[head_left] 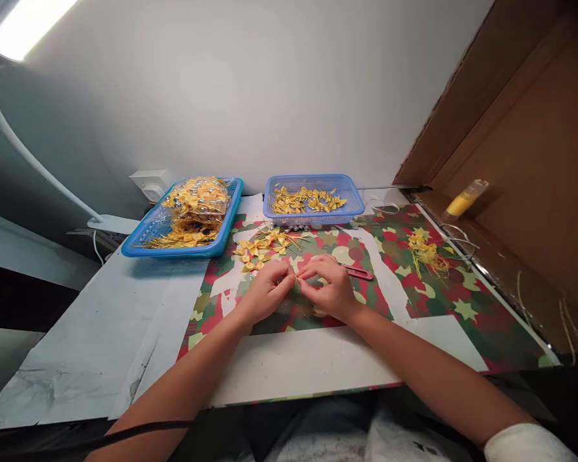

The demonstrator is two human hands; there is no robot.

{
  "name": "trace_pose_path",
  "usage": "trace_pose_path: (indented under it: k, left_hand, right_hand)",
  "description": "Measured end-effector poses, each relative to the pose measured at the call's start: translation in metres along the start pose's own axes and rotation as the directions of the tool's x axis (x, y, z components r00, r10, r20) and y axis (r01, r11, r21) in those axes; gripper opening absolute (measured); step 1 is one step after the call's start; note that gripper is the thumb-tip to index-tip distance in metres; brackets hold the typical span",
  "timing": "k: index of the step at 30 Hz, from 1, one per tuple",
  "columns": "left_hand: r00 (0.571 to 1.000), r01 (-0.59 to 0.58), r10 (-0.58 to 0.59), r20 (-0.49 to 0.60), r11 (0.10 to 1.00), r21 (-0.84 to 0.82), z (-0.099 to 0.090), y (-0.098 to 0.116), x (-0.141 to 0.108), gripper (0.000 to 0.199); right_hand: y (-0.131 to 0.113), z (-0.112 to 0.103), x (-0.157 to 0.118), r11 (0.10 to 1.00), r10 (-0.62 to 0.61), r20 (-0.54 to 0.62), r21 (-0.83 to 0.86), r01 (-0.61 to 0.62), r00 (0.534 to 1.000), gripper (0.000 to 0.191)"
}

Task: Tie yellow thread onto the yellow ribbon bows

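Over the patterned mat, my left hand (270, 289) and my right hand (331, 285) meet with their fingertips pinched together. Whatever sits between the fingertips is too small to make out. Just beyond my left hand lies a loose group of yellow ribbon bows (257, 247), some with thin gold stems. A pink-handled tool (359, 273) lies partly hidden behind my right hand; its working end does not show. Silver beads (296, 227) sit at the front of the light-blue basket (313, 219).
On the left, a blue basket (183, 253) holds bagged bows and gold-stemmed bows. More bows lie in the light-blue basket. At right are yellow scraps (428, 253) and a yellow spool (467, 197) by the brown cardboard wall (520, 128). A lamp (33, 25) hangs upper left.
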State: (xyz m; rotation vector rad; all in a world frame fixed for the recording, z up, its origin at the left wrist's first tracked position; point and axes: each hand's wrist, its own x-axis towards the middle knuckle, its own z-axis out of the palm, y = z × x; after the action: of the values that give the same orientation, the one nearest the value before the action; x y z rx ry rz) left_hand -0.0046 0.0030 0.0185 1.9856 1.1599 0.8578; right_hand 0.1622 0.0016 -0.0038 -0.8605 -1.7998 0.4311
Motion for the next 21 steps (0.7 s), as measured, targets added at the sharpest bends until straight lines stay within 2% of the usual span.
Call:
trace_pose_path:
  k: [3,5,8,11,14,17,21]
  left_hand:
    - [1.000,0.010,-0.010,0.019,1.000,-0.030,-0.001,0.001,0.000,0.030]
    - [1.000,0.008,-0.007,0.028,0.999,-0.037,-0.002,0.001,0.000,0.030]
    - [1.000,0.006,-0.005,0.029,0.999,-0.045,-0.002,0.001,-0.001,0.030]
    - [1.000,0.001,0.001,0.028,0.999,-0.054,-0.002,0.001,0.000,0.030]
    - [1.000,-0.012,0.013,0.026,0.998,-0.057,-0.002,0.001,0.000,0.029]
    - [1.000,-0.016,0.017,0.021,0.999,-0.049,-0.002,0.000,0.000,0.029]
    - [1.000,0.005,-0.002,0.026,0.996,-0.086,-0.001,0.000,0.000,0.030]
  right_hand:
    - [-0.002,-0.001,0.002,0.959,0.232,0.026,0.164,-0.233,0.972,0.008]
    - [-0.003,-0.002,0.003,0.889,0.378,0.079,0.249,-0.385,0.923,0.005]
    - [-0.001,-0.002,0.006,0.751,0.512,0.174,0.384,-0.537,0.841,0.010]
    - [0.000,-0.003,0.008,0.594,0.592,0.274,0.487,-0.640,0.758,0.020]
    - [0.000,-0.004,0.009,0.476,0.636,0.342,0.532,-0.700,0.692,0.025]
    - [0.000,-0.004,0.010,0.412,0.647,0.376,0.560,-0.719,0.664,0.026]
    - [-0.002,-0.003,0.011,0.387,0.642,0.389,0.579,-0.718,0.660,0.026]
